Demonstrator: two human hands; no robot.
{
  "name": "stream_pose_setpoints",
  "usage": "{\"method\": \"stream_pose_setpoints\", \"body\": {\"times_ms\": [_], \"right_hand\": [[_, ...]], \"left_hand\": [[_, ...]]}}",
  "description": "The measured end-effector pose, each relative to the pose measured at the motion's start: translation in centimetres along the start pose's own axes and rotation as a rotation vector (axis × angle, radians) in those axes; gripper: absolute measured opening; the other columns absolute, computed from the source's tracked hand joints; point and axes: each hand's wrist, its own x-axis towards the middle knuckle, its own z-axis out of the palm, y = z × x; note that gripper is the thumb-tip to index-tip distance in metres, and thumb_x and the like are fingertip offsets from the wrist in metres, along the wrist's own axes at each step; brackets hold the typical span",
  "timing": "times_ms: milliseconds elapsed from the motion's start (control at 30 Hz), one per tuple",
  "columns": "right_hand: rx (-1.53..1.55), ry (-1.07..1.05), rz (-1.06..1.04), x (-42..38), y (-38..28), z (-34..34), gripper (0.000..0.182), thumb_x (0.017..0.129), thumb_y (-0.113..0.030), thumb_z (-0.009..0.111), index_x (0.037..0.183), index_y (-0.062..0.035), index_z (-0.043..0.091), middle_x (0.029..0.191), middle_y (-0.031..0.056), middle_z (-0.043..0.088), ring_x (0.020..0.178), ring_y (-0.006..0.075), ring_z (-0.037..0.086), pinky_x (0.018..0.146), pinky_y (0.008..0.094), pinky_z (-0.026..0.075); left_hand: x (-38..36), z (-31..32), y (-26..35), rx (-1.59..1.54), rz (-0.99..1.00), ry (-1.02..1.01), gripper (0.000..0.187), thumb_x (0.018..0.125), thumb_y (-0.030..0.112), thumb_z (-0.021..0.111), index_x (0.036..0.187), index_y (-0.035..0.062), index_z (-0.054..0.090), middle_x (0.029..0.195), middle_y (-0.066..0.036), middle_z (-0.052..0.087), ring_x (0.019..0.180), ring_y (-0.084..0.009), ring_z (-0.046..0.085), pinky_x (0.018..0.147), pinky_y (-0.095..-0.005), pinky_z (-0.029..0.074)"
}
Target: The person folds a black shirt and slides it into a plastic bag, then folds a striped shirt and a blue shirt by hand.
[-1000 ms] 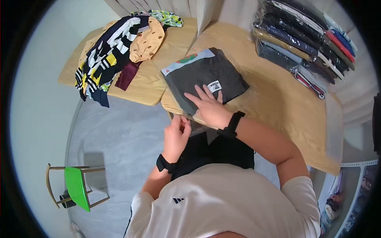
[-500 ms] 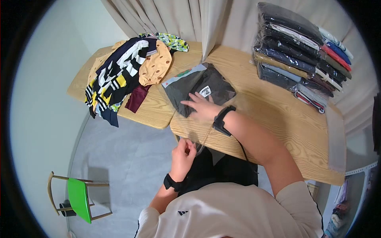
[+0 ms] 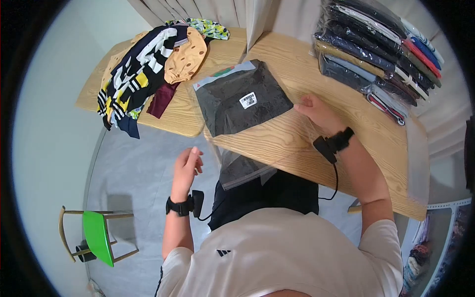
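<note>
A folded dark grey garment with a white barcode label lies on the wooden table. It is inside a clear plastic bag, whose loose end hangs over the front edge above my lap. My right hand is at the bag's right side by the garment's corner, its fingers curled and closed on the plastic edge. To the left of the hanging plastic, my left hand is raised over the floor beyond the table edge. Its fingers are loosely bent and apart, with nothing seen in them.
Mixed clothes lie heaped on the left table section. Bagged folded garments are stacked at the back right. A clear plastic sheet lies along the table's right end. A green-seated chair stands on the floor at left.
My right hand has moved off the garment's label to the bag's right side. My left hand has drawn left and up, away from the plastic, and its fingers have parted.
</note>
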Motion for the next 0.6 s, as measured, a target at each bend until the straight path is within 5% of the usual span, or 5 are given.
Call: {"method": "stream_pose_setpoints", "body": {"times_ms": [67,133,267,600], "right_hand": [[0.105,-0.168,0.318,0.8,0.3,-0.2,0.027,0.085,-0.027,0.061,0.087,-0.0003,0.059,0.075,0.0047,0.06,0.067,0.0121,0.054,0.063,0.0237,0.045],[0.158,-0.227,0.345,1.3,1.3,-0.5,0.024,0.086,-0.026,0.059,0.084,-0.0016,0.058,0.073,0.0043,0.06,0.065,0.0118,0.054,0.061,0.0238,0.045],[0.312,-0.269,0.497,0.6,1.8,-1.8,0.021,0.09,-0.021,0.054,0.077,-0.0049,0.056,0.069,0.0031,0.058,0.058,0.0104,0.052,0.055,0.0236,0.044],[0.216,-0.238,0.432,-5.7,3.4,-4.9,0.021,0.091,-0.022,0.054,0.078,-0.0061,0.057,0.068,0.0011,0.058,0.059,0.0098,0.053,0.056,0.0232,0.043]], "left_hand": [[1.2,0.5,0.0,0.051,-0.099,-0.045,0.042,0.092,0.043,0.047,0.082,0.0036,0.058,0.063,0.0,0.053,0.054,-0.0081,0.051,0.048,-0.0221,0.036],[1.8,1.2,0.3,0.007,-0.15,-0.092,0.049,0.092,0.048,0.042,0.081,0.0043,0.061,0.063,-0.001,0.055,0.053,-0.0084,0.051,0.047,-0.0219,0.036],[2.0,1.8,-0.6,0.035,-0.103,-0.196,0.032,0.093,0.032,0.049,0.073,0.0077,0.056,0.06,0.001,0.052,0.052,-0.0074,0.048,0.048,-0.021,0.034],[-0.4,2.7,-2.0,-0.041,-0.18,-0.292,0.029,0.092,0.022,0.052,0.068,0.0056,0.055,0.059,0.002,0.052,0.054,-0.0061,0.047,0.05,-0.02,0.036]]}}
